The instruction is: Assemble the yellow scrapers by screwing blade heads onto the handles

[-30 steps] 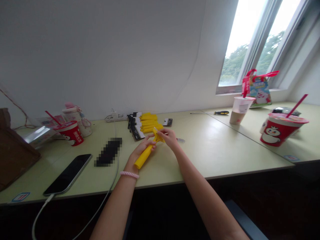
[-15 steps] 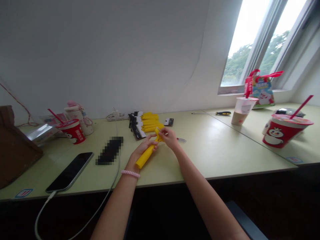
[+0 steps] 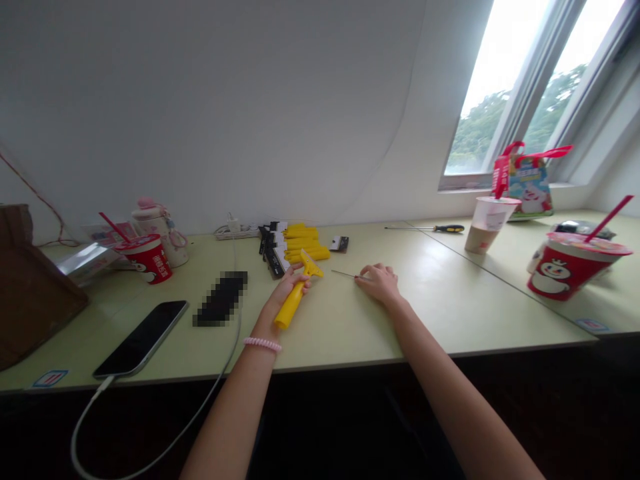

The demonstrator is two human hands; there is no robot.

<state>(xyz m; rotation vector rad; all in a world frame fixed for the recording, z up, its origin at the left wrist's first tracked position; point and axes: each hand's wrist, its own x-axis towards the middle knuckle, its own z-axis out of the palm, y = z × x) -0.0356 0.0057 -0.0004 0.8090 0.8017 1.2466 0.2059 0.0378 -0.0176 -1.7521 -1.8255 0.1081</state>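
My left hand (image 3: 291,287) is shut around the handle of a yellow plastic scraper (image 3: 294,301), whose wide head (image 3: 311,265) points up and away from me. My right hand (image 3: 379,283) rests on the pale green tabletop (image 3: 350,327), apart from the scraper. Its fingers curl over the handle of a small thin-shafted screwdriver (image 3: 344,273), and the metal shaft sticks out to the left. Behind the left hand lies a row of yellow scraper parts (image 3: 303,243) beside black-and-white packets (image 3: 273,257).
A phone (image 3: 143,337) on a white cable lies at the left, beside a pixelated black object (image 3: 220,299). Along the back stand a power strip (image 3: 235,232), a bottle (image 3: 161,240), a long screwdriver (image 3: 447,228) and drink cups (image 3: 575,267). The table's front edge runs below my arms.
My hands have come apart. The right hand has moved right and down onto the tabletop with the small screwdriver, and the left hand still holds the scraper, now more upright.
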